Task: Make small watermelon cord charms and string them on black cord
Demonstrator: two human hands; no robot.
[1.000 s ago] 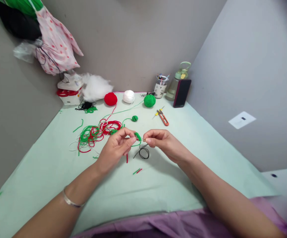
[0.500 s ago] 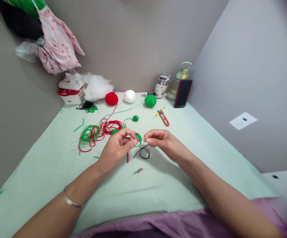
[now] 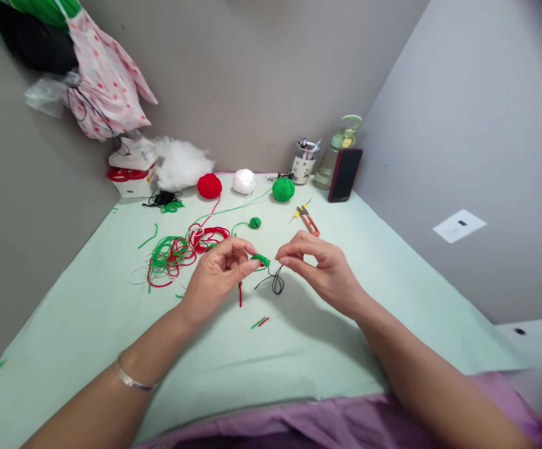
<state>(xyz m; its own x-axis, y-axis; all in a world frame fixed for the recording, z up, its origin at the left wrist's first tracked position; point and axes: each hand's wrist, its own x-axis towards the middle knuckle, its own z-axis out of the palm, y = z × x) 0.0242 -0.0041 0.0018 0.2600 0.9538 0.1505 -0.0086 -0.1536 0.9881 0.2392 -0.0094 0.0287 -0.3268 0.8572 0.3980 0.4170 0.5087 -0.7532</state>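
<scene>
My left hand (image 3: 217,274) pinches a small green crocheted piece (image 3: 260,259) between thumb and fingers, just above the pale green table cover (image 3: 88,324). My right hand (image 3: 320,265) is close beside it on the right, fingertips pinched on a thin black thread (image 3: 276,282) that hangs in a loop down to the table. Whether a needle is in those fingertips is too small to tell. A short red yarn scrap (image 3: 240,294) lies under my left hand.
A tangle of red and green yarn (image 3: 181,249) lies left of my hands. Behind are red (image 3: 209,186), white (image 3: 243,181) and green (image 3: 282,189) yarn balls, a small green ball (image 3: 254,222), orange snips (image 3: 308,221), white stuffing (image 3: 181,163), a pen cup (image 3: 303,163), a bottle (image 3: 338,149) and a phone (image 3: 344,175).
My right hand has lifted and drawn slightly right, pulling the black thread so its loop stands narrower. My left hand has turned the green piece flatter.
</scene>
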